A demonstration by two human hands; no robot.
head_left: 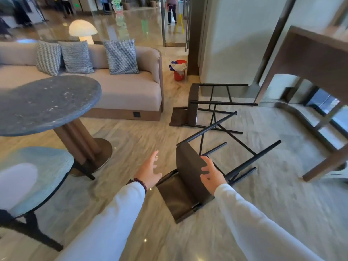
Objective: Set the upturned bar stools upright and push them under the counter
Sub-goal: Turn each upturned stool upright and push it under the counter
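Observation:
Two brown bar stools with black legs lie tipped on the marble floor. The near stool (188, 172) lies on its side, legs pointing right and away. The far stool (194, 104) lies behind it, legs towards the counter (316, 59) at the right. My left hand (149, 171) hovers open, fingers spread, just left of the near stool's seat, not touching it. My right hand (211, 173) is open with fingers loosely bent over the seat's upper right edge; contact cannot be told.
A round dark table (47, 104) and a lower round table (37, 176) stand at the left, a beige sofa (122, 87) behind them. A red bucket (178, 72) with cloths sits by the pillar. People stand far off in the lobby.

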